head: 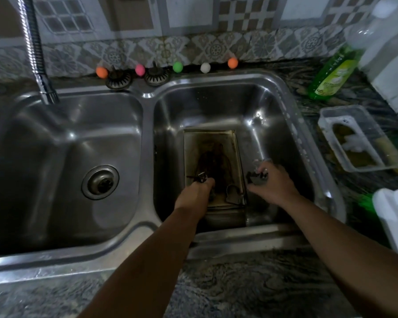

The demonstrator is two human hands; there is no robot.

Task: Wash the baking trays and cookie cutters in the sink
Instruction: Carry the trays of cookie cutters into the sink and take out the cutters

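Observation:
A stained rectangular baking tray (210, 143) lies flat in the right basin of a steel double sink (147, 95). My left hand (199, 191) reaches over the tray's near left edge and grips a small metal cookie cutter (199, 176). My right hand (274, 180) is just right of the tray and holds a dark cookie cutter (255, 176) in its fingers. A heart-shaped cutter (233, 195) lies in the tray's near right corner between the two hands.
The left basin has an open drain (101, 182); a flexible faucet (36, 53) hangs over its far corner. Two strainer plugs (118, 80) and small coloured balls line the back ledge. On the right counter stand a green dish-soap bottle (333, 74), a clear sponge tub (354, 138) and a white container (395, 216).

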